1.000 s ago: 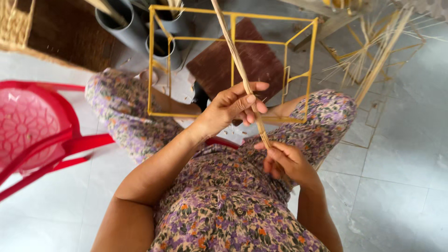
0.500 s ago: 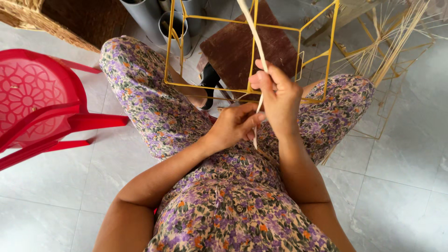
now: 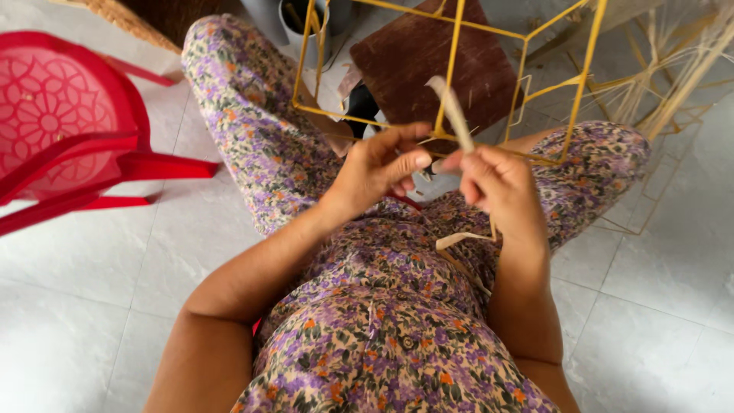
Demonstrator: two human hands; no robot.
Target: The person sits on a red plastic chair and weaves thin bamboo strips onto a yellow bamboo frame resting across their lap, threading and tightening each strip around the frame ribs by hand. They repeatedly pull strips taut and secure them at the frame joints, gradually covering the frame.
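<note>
Holding a pale strip (image 3: pixel 453 115) pinched in both our left hand (image 3: pixel 380 167) and right hand (image 3: pixel 498 187), we face a grey pipe (image 3: pixel 294 19) with sticks inside, above the white tiled floor (image 3: pixel 99 260).

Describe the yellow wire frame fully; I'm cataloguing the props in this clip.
The yellow wire frame is an open, box-like skeleton of thin yellow rods, apparently metal, with straight bars joined at corners and no covering. It sits tilted between the person's knees, its lower bar running across near the left hand and right hand. Its top is cut off by the picture's edge. A pale strip crosses in front of it.
</note>
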